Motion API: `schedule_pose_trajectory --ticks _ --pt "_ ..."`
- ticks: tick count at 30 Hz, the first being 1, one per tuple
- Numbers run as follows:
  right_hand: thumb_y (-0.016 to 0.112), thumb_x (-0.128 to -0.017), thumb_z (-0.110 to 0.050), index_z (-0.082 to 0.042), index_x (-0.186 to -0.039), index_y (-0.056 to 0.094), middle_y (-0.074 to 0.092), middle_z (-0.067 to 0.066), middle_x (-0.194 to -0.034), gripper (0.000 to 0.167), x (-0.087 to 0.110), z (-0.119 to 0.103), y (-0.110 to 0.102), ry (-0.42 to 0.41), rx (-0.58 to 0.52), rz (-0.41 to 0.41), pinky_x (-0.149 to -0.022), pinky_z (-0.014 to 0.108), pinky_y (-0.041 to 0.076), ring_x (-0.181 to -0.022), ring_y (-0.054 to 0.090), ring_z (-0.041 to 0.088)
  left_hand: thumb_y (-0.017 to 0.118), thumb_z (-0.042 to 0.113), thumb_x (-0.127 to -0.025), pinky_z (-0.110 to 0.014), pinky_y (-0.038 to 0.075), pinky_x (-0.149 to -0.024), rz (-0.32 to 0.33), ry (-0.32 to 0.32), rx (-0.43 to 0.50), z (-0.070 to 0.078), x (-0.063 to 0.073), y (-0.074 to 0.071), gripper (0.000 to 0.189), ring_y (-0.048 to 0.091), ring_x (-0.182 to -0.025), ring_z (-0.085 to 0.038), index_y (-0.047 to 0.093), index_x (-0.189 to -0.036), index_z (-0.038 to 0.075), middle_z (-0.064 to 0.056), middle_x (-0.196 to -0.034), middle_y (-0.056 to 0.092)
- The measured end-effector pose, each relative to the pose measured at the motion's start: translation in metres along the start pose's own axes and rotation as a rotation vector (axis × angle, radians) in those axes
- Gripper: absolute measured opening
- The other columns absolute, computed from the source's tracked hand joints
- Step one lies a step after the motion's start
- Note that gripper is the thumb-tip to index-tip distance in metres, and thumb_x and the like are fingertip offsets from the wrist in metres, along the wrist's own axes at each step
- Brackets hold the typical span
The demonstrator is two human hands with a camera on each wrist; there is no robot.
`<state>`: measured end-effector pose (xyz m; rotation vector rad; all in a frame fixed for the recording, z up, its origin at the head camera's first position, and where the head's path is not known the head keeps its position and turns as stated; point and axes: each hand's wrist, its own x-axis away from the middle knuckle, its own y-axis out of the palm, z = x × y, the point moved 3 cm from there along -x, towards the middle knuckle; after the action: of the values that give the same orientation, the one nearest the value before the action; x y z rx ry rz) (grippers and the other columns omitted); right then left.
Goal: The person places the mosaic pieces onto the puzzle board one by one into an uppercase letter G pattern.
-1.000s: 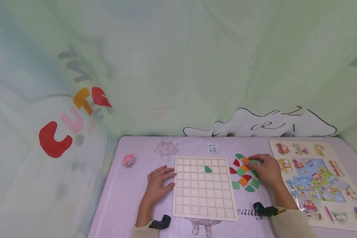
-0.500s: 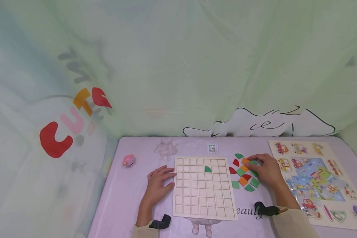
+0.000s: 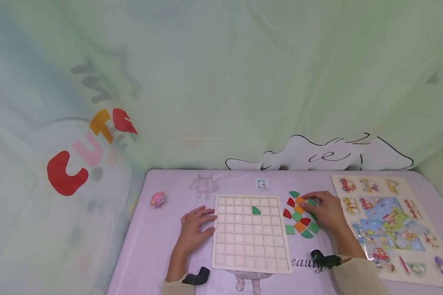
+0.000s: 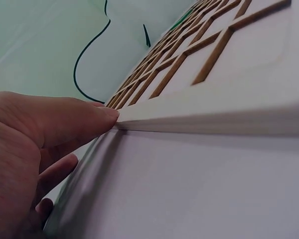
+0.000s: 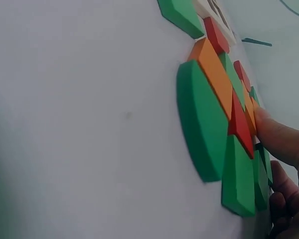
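Note:
A pale wooden grid board (image 3: 249, 238) lies in front of me, with one green quarter-circle piece (image 3: 256, 210) in a cell of its second row. My left hand (image 3: 196, 230) rests at the board's left edge, fingers loosely spread. In the left wrist view its thumb (image 4: 97, 118) touches the board's side (image 4: 214, 119). Right of the board, my right hand (image 3: 328, 211) pinches an orange square piece (image 3: 300, 200) between thumb and index finger. Around it lie red quarter-circles (image 3: 287, 214), green pieces (image 3: 307, 234) and another orange square (image 3: 300, 226); the hand partly covers some green ones.
A picture puzzle board (image 3: 387, 229) with vehicle pieces lies at the right. A small patterned card (image 3: 262, 184) is behind the grid board, and a pink figurine (image 3: 158, 199) sits at the far left. Printed cloth (image 3: 221, 102) hangs behind the table.
The head view has shifted slightly, moving the whole scene a little left. Both hands stay almost where they were.

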<state>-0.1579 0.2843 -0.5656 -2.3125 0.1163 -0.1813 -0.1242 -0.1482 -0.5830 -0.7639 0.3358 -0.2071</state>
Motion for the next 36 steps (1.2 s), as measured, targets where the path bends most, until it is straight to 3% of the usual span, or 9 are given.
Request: schedule_pose_trajectory --ticks 5,12,19,22,28,36 --pt "0.075 -0.092 -0.028 -0.009 -0.118 0.07 0.051 0.026 -0.14 0.033 0.002 0.004 -0.001 0.02 -0.026 -0.022 -0.094 0.052 0.049 -0.12 0.046 0.043 0.078 0.017 -0.084 -0.062 0.023 -0.105 0.011 -0.006 -0.021 -0.001 0.0 0.003 0.034 0.049 -0.141 -0.031 0.077 -0.117 0.02 0.002 -0.134 0.068" --pt "0.076 -0.092 -0.032 -0.01 -0.116 0.07 0.062 0.022 -0.131 0.033 0.002 0.0 0.0 0.029 -0.037 -0.06 -0.08 0.031 0.047 -0.113 0.052 0.037 0.079 0.015 -0.083 -0.062 0.022 -0.105 0.025 0.001 0.001 -0.002 0.002 -0.001 0.033 0.049 -0.141 -0.033 0.077 -0.116 0.019 0.0 -0.133 0.069" --pt "0.07 -0.095 -0.043 -0.008 -0.114 0.068 0.062 0.02 -0.126 0.04 0.01 -0.002 -0.006 0.049 -0.069 -0.084 -0.086 0.039 0.047 -0.114 0.051 0.036 0.08 0.014 -0.082 -0.061 0.023 -0.103 0.027 0.001 0.02 -0.002 0.003 0.001 0.034 0.049 -0.14 -0.033 0.077 -0.116 0.017 -0.001 -0.132 0.069" --pt "0.068 -0.097 -0.042 -0.009 -0.113 0.068 0.064 0.017 -0.12 0.037 0.013 -0.002 -0.011 0.053 -0.075 -0.064 -0.083 0.033 0.048 -0.108 0.054 0.032 0.08 0.014 -0.082 -0.061 0.023 -0.102 0.031 0.018 0.027 -0.001 0.002 0.002 0.034 0.05 -0.139 -0.033 0.077 -0.116 0.016 -0.003 -0.132 0.07" --pt "0.069 -0.097 -0.04 -0.009 -0.112 0.068 0.07 0.011 -0.103 0.034 0.012 -0.012 -0.014 0.012 -0.07 0.013 -0.066 0.018 0.051 -0.091 0.06 0.024 0.08 0.016 -0.082 -0.06 0.023 -0.103 0.035 0.036 0.021 -0.001 0.001 0.003 0.034 0.05 -0.139 -0.033 0.077 -0.116 0.018 -0.001 -0.132 0.069" --pt "0.07 -0.096 -0.038 -0.011 -0.116 0.07 0.074 0.009 -0.105 0.034 0.018 -0.046 0.01 -0.032 -0.219 -0.117 -0.071 0.023 0.056 -0.087 0.065 0.022 0.079 0.018 -0.083 -0.06 0.023 -0.104 0.029 0.017 0.012 -0.001 0.001 0.003 0.034 0.049 -0.14 -0.031 0.077 -0.117 0.019 0.001 -0.133 0.069"
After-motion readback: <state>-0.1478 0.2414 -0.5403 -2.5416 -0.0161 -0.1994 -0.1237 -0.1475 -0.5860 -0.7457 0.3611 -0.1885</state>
